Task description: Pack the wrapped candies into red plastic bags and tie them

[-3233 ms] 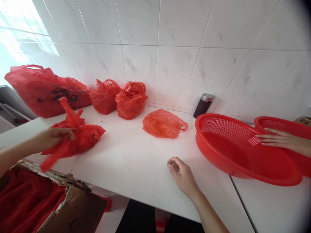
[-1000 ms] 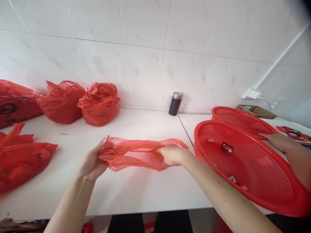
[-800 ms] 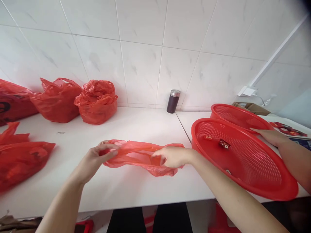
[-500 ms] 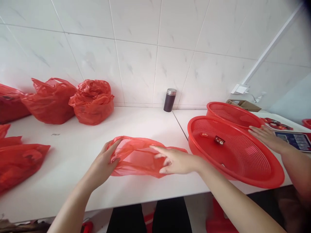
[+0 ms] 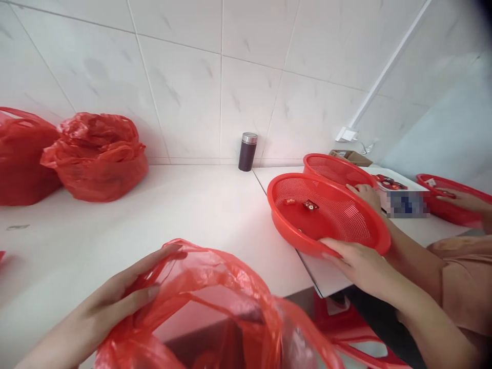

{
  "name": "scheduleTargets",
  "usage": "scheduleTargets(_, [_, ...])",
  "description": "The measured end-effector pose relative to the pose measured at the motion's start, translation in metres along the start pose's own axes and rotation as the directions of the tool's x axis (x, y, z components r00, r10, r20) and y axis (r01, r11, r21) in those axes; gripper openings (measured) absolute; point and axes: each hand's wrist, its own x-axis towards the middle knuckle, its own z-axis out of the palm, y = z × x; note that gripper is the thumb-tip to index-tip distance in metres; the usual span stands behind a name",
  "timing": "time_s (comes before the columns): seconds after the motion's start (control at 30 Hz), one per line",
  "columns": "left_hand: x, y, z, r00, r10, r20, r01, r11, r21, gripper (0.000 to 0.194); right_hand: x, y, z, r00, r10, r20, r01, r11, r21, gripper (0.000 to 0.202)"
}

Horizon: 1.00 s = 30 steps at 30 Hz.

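My left hand point(image 5: 119, 300) is closed on the left side of the open mouth of a red plastic bag point(image 5: 246, 287), with fingers and thumb against the film. The bag hangs at the table's front edge. To the right, my right hand point(image 5: 355, 259) grips the near rim of a red perforated basket point(image 5: 369, 225). A few small wrapped pieces point(image 5: 310, 205) lie inside this basket, which is tilted slightly.
Filled red bags point(image 5: 100, 171) stand at the back left. A dark flask point(image 5: 247, 152) is by the wall. Behind the near basket are another red basket point(image 5: 330, 168), a person's hand point(image 5: 365, 196) and a white tray point(image 5: 409, 185). Another hand point(image 5: 463, 200) reaches into a basket at far right.
The view has shifted right. The red bag has come nearer, its mouth wider. My right hand has left the bag and taken hold of the basket rim.
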Motion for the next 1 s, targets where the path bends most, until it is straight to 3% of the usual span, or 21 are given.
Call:
scheduleTargets(0.1, [0.001, 0.004, 0.002, 0.993, -0.092, 0.075, 0.097, 0.992, -0.074, 0.049, 0.025, -0.044, 0.002, 0.998, -0.032, -0.051, 0.03, 0.999, -0.04, 0.036])
scheduleTargets(0.2, [0.004, -0.005, 0.003, 0.986, -0.066, 0.152, 0.079, 0.993, -0.083, 0.053, 0.053, -0.101, 0.004, 0.996, -0.09, -0.009, 0.09, 0.996, 0.017, 0.043])
scheduleTargets(0.3, [0.004, -0.017, 0.007, 0.981, -0.072, 0.183, 0.094, 0.989, -0.113, 0.053, 0.085, -0.146, 0.005, 0.984, -0.171, 0.054, 0.158, 0.968, 0.195, 0.059])
scheduleTargets(0.37, [0.0, -0.02, 0.01, 0.981, -0.086, 0.172, 0.109, 0.985, -0.13, 0.053, 0.109, -0.159, 0.002, 0.96, -0.265, 0.091, 0.212, 0.898, 0.385, 0.075])
scheduleTargets(0.47, [-0.005, -0.017, 0.013, 0.98, -0.105, 0.17, 0.133, 0.978, -0.16, 0.053, 0.147, -0.152, -0.009, 0.94, -0.328, 0.089, 0.25, 0.843, 0.476, 0.083])
scheduleTargets(0.53, [-0.008, -0.013, 0.014, 0.979, -0.132, 0.158, 0.16, 0.971, -0.179, 0.052, 0.172, -0.132, -0.017, 0.96, -0.258, 0.107, 0.21, 0.92, 0.329, 0.081])
scheduleTargets(0.6, [-0.009, -0.007, 0.016, 0.976, -0.154, 0.155, 0.184, 0.962, -0.201, 0.051, 0.194, -0.106, -0.02, 0.976, -0.12, 0.18, 0.094, 0.985, 0.148, 0.082])
scheduleTargets(0.7, [-0.011, 0.002, 0.021, 0.967, -0.166, 0.194, 0.211, 0.947, -0.243, 0.051, 0.219, -0.073, -0.009, 0.949, 0.051, 0.311, -0.061, 0.998, 0.024, 0.09])
scheduleTargets(0.77, [-0.012, 0.008, 0.024, 0.967, -0.178, 0.183, 0.225, 0.934, -0.279, 0.05, 0.231, -0.06, 0.004, 0.929, 0.085, 0.36, -0.094, 0.996, 0.008, 0.092])
scheduleTargets(1.0, [-0.012, 0.007, 0.029, 0.965, -0.262, 0.013, 0.248, 0.894, -0.374, 0.05, 0.256, -0.059, 0.03, 0.915, 0.092, 0.394, -0.111, 0.994, 0.025, 0.06])
